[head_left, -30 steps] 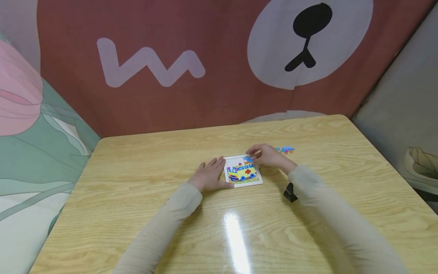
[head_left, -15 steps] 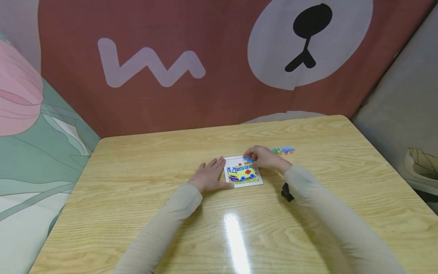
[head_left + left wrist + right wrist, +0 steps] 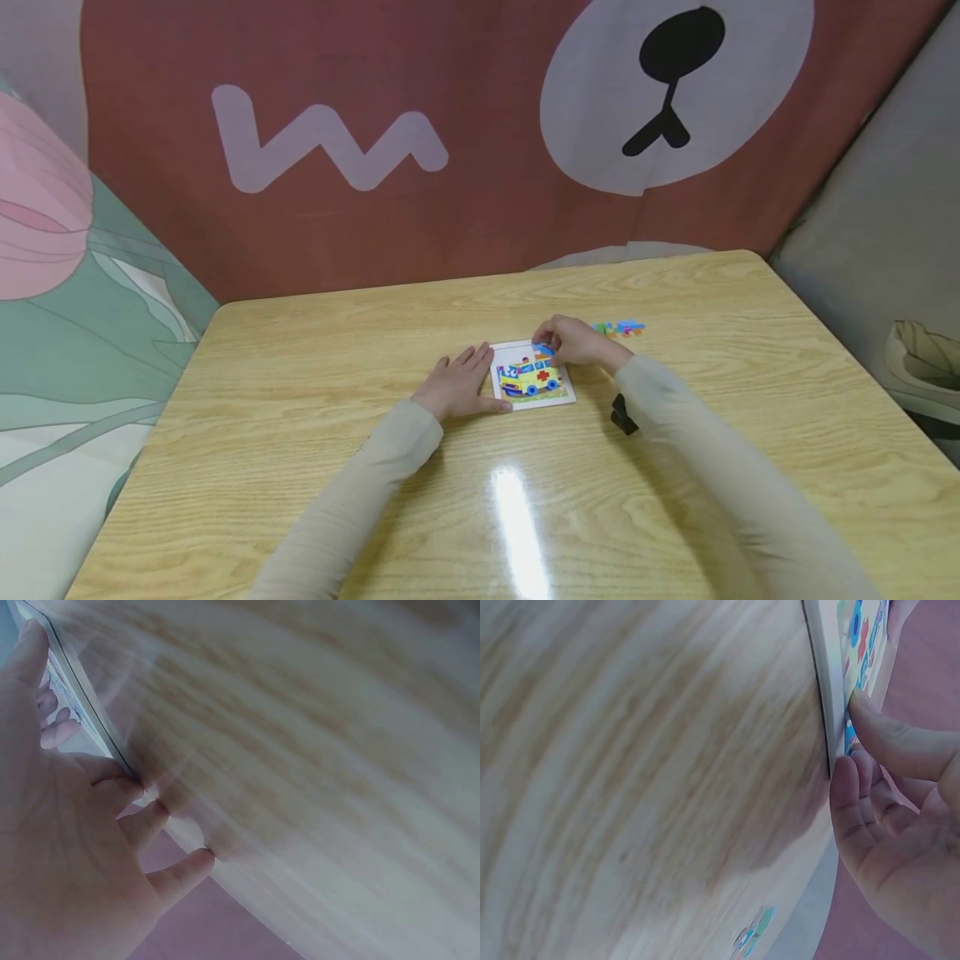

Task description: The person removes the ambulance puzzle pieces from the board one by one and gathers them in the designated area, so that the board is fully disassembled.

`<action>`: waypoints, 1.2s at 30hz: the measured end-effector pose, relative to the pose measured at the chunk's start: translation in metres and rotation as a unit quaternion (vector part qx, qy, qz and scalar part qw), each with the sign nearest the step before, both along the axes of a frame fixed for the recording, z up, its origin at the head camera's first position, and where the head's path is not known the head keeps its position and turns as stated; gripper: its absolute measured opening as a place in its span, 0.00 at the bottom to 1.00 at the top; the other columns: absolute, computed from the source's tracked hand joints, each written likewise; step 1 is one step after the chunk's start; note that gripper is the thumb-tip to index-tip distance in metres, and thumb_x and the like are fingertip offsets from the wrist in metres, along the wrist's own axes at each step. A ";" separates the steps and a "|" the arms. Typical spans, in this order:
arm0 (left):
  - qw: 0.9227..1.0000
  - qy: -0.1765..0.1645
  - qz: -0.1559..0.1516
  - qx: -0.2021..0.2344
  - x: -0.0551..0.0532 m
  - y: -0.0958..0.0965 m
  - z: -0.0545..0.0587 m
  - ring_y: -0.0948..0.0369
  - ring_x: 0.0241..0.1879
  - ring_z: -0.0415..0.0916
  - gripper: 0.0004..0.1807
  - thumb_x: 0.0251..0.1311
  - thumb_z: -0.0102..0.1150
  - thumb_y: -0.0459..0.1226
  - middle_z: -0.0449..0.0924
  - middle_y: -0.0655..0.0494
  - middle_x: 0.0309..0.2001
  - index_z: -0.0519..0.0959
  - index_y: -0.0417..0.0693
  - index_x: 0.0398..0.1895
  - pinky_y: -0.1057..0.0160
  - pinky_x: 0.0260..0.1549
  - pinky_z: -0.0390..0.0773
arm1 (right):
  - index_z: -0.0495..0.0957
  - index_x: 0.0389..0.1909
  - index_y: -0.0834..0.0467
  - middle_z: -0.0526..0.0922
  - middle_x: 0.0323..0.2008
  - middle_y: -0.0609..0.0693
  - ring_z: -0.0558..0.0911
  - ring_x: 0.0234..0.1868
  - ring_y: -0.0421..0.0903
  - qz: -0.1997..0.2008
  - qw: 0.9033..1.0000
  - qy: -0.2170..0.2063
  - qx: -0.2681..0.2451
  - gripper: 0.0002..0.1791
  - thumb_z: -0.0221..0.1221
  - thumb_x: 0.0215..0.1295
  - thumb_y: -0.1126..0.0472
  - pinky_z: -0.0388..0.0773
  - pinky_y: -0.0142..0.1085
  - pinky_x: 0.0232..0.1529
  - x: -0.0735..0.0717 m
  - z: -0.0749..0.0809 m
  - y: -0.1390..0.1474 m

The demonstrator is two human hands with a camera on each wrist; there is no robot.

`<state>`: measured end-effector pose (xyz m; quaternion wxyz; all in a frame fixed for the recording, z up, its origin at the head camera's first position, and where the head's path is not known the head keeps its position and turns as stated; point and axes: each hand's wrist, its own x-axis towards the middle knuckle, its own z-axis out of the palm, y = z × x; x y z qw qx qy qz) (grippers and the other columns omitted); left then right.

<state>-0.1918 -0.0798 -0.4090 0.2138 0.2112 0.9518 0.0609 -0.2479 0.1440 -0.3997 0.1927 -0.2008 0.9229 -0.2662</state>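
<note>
A jigsaw puzzle (image 3: 517,385) with a yellow ambulance and a red cross lies flat in a white tray (image 3: 543,405) on the table. Its upper left part shows bare white. My left hand (image 3: 457,390) rests at the tray's left side, fingers spread and thumb along the near left corner. Over the upper right corner, my right hand (image 3: 577,343) pinches a blue puzzle piece (image 3: 849,733) between thumb and curled fingers, right at the tray's edge. The fingers hide part of that corner in the head view.
Several loose puzzle pieces (image 3: 626,328), blue, green and pink, lie beyond and right of the tray, close to my right wrist. A small black object (image 3: 622,417) sits under the right cuff. The wooden table (image 3: 300,375) ends at a printed cloth (image 3: 337,225) behind.
My right hand has shifted slightly left over the tray's upper right corner, uncovering more of the loose pieces. My left hand and the tray stay put.
</note>
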 end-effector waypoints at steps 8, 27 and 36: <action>1.000 -0.001 0.000 0.002 0.001 0.000 0.000 0.55 0.78 0.39 0.54 0.57 0.47 0.69 0.37 0.57 0.78 0.41 0.50 0.77 0.44 0.73 0.46 | 0.78 0.49 0.66 0.77 0.41 0.59 0.72 0.35 0.47 0.010 1.000 0.011 -0.011 0.19 0.64 0.54 0.74 0.71 0.35 0.40 -0.001 -0.003 0.001; 1.000 0.003 -0.003 -0.003 -0.001 0.000 -0.002 0.55 0.78 0.39 0.54 0.57 0.46 0.69 0.37 0.57 0.78 0.42 0.51 0.77 0.43 0.73 0.47 | 0.76 0.48 0.62 0.74 0.36 0.58 0.72 0.32 0.46 -0.019 0.996 0.016 -0.083 0.18 0.64 0.55 0.73 0.70 0.33 0.34 0.006 -0.008 0.012; 1.000 0.004 0.000 -0.001 0.000 0.000 -0.001 0.55 0.78 0.39 0.54 0.57 0.47 0.69 0.37 0.57 0.78 0.41 0.50 0.77 0.43 0.73 0.47 | 0.77 0.53 0.62 0.79 0.40 0.60 0.77 0.39 0.49 -0.034 0.994 -0.004 -0.104 0.20 0.63 0.58 0.71 0.76 0.35 0.40 0.005 -0.008 0.015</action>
